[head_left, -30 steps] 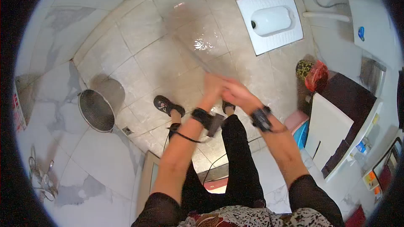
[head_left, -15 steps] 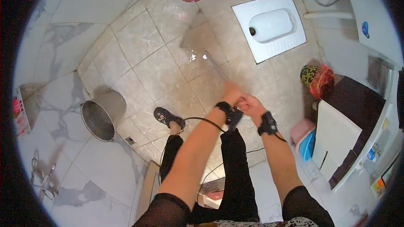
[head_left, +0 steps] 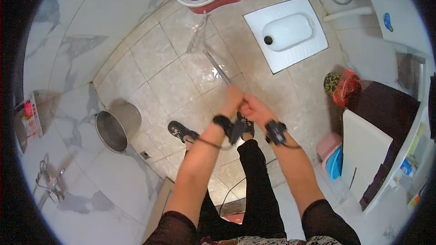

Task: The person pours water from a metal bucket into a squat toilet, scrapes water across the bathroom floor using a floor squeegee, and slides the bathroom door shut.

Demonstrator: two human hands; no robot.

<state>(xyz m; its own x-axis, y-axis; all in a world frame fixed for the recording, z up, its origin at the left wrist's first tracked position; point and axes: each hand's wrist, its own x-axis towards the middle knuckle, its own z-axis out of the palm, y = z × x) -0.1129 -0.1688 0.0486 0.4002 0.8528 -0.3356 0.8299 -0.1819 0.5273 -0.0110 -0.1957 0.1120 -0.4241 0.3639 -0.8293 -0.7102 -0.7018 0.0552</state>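
- Passing the eye over a round, grey metal bucket (head_left: pixel 131 115), standing well to the left of both hands.
- Stretching out a pale, blurred tool head (head_left: pixel 196 41) over the beige tiled floor (head_left: pixel 168 81), ahead and to the left of the hands; seeming thin and light, but not being able to tell its material.
- Skirting a red and white plastic tub with dark cloth inside (head_left: pixel 218 4), lying beyond the tool head, farther ahead of the hands.
- Running a long, thin grey shaft (head_left: pixel 218 67) back from the head to the hands; looking straight, stiff and fairly light, yet probably tugging at the wrists from its far end, and likely sliding easily over shiny, seemingly wet tiles.
- Clamping the left hand (head_left: pixel 234 97) round the near end of the visible shaft, a sound place for steering.
- Bringing the right hand (head_left: pixel 255 108) together with the left, touching it; not being able to tell through the blur about its own hold on the shaft; probably steering better by spacing the two grips along the shaft.
- Leaving a white ceramic squat toilet (head_left: pixel 290 31) ahead and to the right of the hands.
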